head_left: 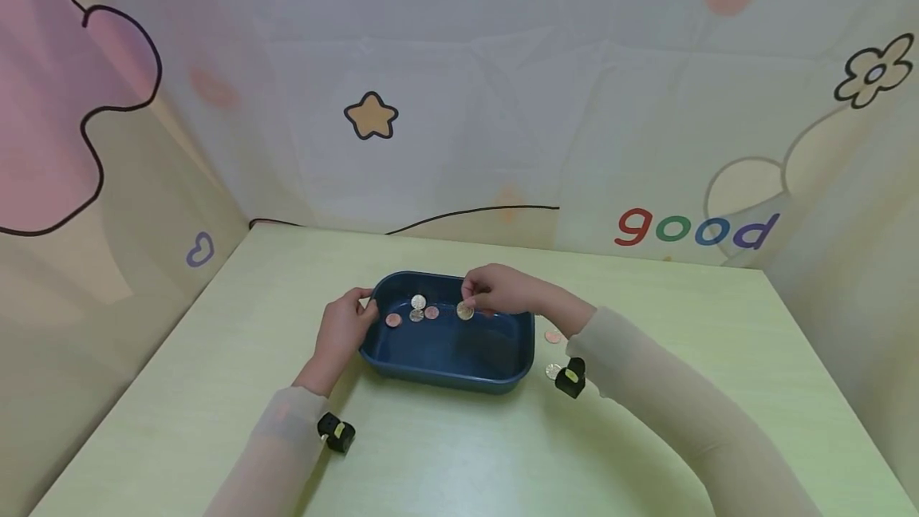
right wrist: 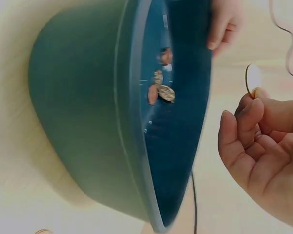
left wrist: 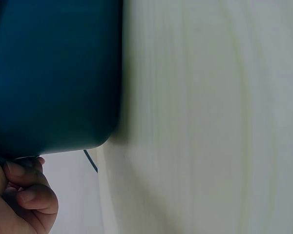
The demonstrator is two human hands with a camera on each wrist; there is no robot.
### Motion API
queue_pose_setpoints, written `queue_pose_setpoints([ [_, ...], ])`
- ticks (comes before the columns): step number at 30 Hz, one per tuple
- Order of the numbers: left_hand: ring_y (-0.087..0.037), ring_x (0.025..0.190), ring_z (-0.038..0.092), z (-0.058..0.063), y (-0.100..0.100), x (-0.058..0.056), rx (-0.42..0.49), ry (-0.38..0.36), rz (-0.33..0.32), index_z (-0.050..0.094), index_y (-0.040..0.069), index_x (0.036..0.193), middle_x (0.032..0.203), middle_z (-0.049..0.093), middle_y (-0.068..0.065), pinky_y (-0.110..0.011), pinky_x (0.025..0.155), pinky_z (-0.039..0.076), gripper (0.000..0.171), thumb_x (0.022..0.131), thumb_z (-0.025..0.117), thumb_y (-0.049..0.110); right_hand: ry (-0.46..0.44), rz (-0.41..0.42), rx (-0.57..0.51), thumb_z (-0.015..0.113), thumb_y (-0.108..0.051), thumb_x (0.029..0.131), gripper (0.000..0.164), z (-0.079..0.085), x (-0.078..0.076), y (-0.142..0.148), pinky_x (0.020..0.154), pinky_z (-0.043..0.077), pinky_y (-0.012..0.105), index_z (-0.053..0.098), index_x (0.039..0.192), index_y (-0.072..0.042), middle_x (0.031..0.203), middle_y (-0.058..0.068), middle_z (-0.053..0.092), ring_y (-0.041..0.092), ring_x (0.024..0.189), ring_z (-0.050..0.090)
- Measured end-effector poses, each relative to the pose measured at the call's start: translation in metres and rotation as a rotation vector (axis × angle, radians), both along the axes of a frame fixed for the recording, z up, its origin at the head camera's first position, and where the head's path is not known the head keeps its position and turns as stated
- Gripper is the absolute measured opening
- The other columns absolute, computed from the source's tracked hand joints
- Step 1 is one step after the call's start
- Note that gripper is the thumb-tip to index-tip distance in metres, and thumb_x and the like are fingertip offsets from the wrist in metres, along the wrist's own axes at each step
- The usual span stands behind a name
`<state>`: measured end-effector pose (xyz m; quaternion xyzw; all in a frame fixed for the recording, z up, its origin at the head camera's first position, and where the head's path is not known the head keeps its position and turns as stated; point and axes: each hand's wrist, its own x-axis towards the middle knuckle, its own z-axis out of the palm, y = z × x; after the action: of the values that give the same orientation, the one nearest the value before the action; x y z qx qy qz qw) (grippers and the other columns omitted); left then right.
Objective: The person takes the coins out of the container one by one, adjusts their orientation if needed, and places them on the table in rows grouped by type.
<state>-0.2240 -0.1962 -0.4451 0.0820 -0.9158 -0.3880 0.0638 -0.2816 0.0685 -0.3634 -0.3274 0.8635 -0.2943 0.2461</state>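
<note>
My right hand (head_left: 498, 290) pinches a gold-coloured coin (head_left: 465, 310) by the far long side of the blue basin (head_left: 445, 348), whose length runs left to right; my left hand (head_left: 343, 331) grips its left end, nearer the coin cluster (head_left: 417, 315) inside

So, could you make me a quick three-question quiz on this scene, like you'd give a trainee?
1. Which hand pinches a coin?
2. The left hand grips the blue tray at its: (a) left end, (b) right end, (c) near side?
3. True or false: every coin lies inside the tray.

Key: 1. The right hand. 2. a. 3. False: a copper coin and a silver coin lie on the table.
</note>
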Motion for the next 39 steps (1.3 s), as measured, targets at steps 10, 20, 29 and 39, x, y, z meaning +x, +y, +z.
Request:
queue_pose_setpoints([
  [10, -0.015, 0.057, 0.043, -0.004, -0.001, 0.0, 0.009, 0.017, -0.01, 0.064, -0.005, 0.133, 0.065, 0.046, 0.0, -0.027, 0.056, 0.035, 0.04, 0.099, 0.054, 0.014, 0.003, -0.116, -0.096, 0.056, -0.008, 0.103, 0.01, -0.002, 0.029, 0.054, 0.071, 0.049, 0.033, 0.06, 0.098, -0.001, 0.083, 0.009, 0.061, 0.02, 0.07, 0.056],
  [20, -0.015, 0.057, 0.043, -0.003, 0.0, 0.002, 0.018, 0.009, -0.008, 0.063, -0.005, 0.134, 0.064, 0.047, -0.001, -0.027, 0.056, 0.035, 0.041, 0.099, 0.053, 0.014, 0.006, -0.253, -0.143, 0.059, -0.007, 0.101, 0.01, -0.013, 0.051, 0.089, 0.07, 0.05, 0.029, 0.061, 0.096, 0.002, 0.089, 0.012, 0.066, 0.016, 0.072, 0.055],
  [29, -0.015, 0.058, 0.043, -0.001, 0.001, 0.0, 0.004, -0.001, -0.01, 0.062, -0.005, 0.134, 0.067, 0.048, -0.002, -0.027, 0.056, 0.035, 0.041, 0.099, 0.053, 0.014, 0.002, -0.36, -0.162, 0.06, -0.006, 0.1, 0.01, -0.028, 0.066, 0.112, 0.064, 0.046, 0.026, 0.062, 0.097, 0.002, 0.083, 0.011, 0.06, 0.016, 0.07, 0.052],
  [39, -0.015, 0.059, 0.043, 0.002, 0.002, 0.002, 0.008, -0.006, -0.01, 0.062, -0.006, 0.135, 0.067, 0.046, -0.002, -0.027, 0.056, 0.035, 0.041, 0.099, 0.053, 0.013, 0.037, -0.45, -0.106, 0.062, -0.005, 0.098, 0.009, -0.052, 0.075, 0.135, 0.058, 0.041, 0.026, 0.063, 0.097, 0.004, 0.075, 0.007, 0.054, 0.016, 0.065, 0.047],
])
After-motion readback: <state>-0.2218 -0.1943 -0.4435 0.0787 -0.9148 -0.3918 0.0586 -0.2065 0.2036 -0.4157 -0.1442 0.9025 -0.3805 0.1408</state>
